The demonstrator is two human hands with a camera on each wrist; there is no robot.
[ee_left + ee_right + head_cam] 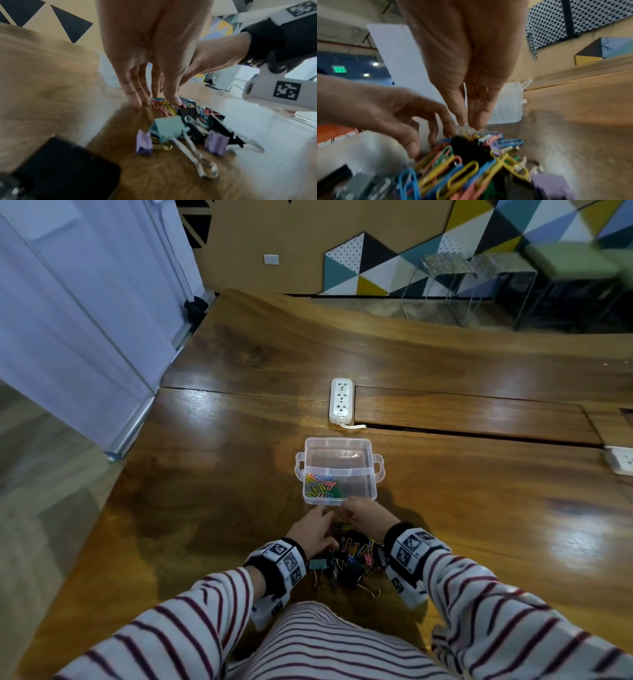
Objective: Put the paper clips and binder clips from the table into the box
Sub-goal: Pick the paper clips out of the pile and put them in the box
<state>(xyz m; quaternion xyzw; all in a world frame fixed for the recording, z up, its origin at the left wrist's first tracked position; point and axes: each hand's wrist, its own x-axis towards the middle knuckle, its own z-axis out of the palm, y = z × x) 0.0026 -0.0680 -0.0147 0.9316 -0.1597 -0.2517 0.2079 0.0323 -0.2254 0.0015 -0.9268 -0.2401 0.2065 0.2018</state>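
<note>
Paper clips lie heaped near the tabletop's front edge; our left hand and right hand reach in, fingers extended, gripping nothing visible.

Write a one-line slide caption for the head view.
Both hands reach into a pile of clips beside a clear box partly filled with paper clips.

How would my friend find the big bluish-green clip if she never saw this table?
Start at the clear plastic box in the middle of the wooden table, then look nearer the person, at the pile of clips between the two hands. The teal binder clip lies at the pile's left edge, beside the left hand. It is the only teal one; its neighbours are black or purple.
</note>
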